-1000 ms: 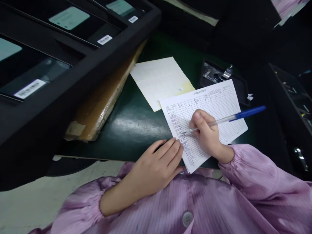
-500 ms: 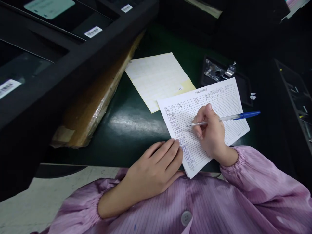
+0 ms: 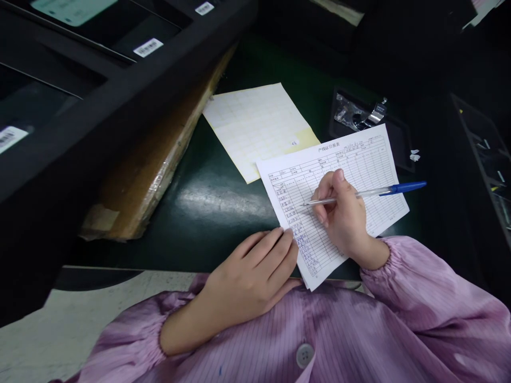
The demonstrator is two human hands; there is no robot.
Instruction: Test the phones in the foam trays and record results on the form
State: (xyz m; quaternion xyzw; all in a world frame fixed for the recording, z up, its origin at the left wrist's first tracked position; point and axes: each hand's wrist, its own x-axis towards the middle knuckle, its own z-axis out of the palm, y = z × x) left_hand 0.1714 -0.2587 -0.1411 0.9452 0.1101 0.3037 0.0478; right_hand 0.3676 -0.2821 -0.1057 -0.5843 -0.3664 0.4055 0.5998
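Observation:
My right hand (image 3: 341, 215) grips a clear ballpoint pen with a blue cap (image 3: 407, 188) on its back end. Its tip points at a cell on the left side of a printed form (image 3: 375, 218), a sheet with a table grid and handwritten blue entries down its left column. Flat on the table edge, my left hand (image 3: 255, 271) touches the form's lower left side with its fingertips. Those fingers lie extended side by side, and nothing is in them. Another sheet seems to lie under the form.
A white and yellow sheet (image 3: 255, 122) lies beyond the form on the dark green table (image 3: 215, 207). At left, a taped cardboard piece (image 3: 151, 181) sits below a black tray (image 3: 120, 106) of barcoded devices. A small black tray (image 3: 395, 143) holds a plastic bag and parts.
The pen tip has moved slightly left across the form, together with my right hand. My left hand stays at the form's edge. The whole view has shifted a little.

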